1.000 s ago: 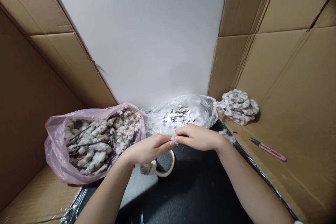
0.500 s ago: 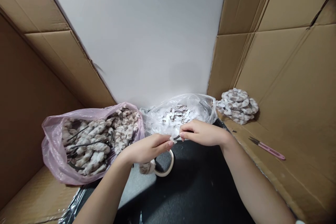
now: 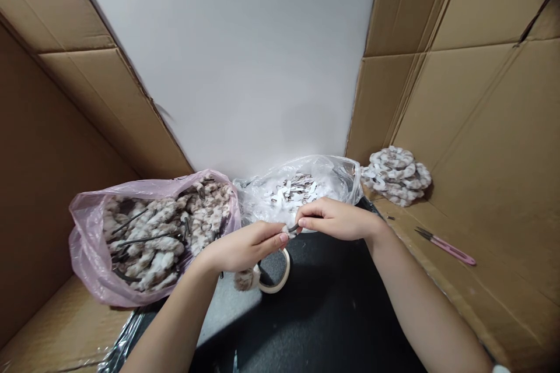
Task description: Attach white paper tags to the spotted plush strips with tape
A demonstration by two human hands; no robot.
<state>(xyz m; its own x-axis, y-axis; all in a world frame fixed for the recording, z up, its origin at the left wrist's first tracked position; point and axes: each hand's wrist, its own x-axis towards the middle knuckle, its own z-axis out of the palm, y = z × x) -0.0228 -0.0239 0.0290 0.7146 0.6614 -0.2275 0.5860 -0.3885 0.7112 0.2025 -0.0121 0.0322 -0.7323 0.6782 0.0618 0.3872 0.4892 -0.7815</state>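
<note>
My left hand (image 3: 251, 246) is closed, thumb against fingers, around a fluffy brown-and-white strip (image 3: 286, 231). A dark cord (image 3: 293, 227) sticks out of the strip's end, and my right hand (image 3: 330, 218) pinches that cord between thumb and fingertips. The cord is bent in a short arc between the two hands. Below my left hand another fluffy stretch (image 3: 247, 279) shows; whether it belongs to the same strip is hidden by the hand. Beside it lies a cream-coloured roll of tape (image 3: 285, 280) on the dark tabletop (image 3: 332, 303).
A pink plastic bag (image 3: 90, 245) full of fluffy strips and dark cords stands at left. Behind my hands is a clear plastic bag (image 3: 258, 201) with white tags. At right lie a fluffy pile (image 3: 396, 178) and pink-handled thread snips (image 3: 450, 249). Cardboard walls (image 3: 481, 128) stand at the sides.
My right hand has shifted slightly left, towards my left hand, and the cord between them looks more curved. My left hand stays almost in place, still holding the fluffy strip.
</note>
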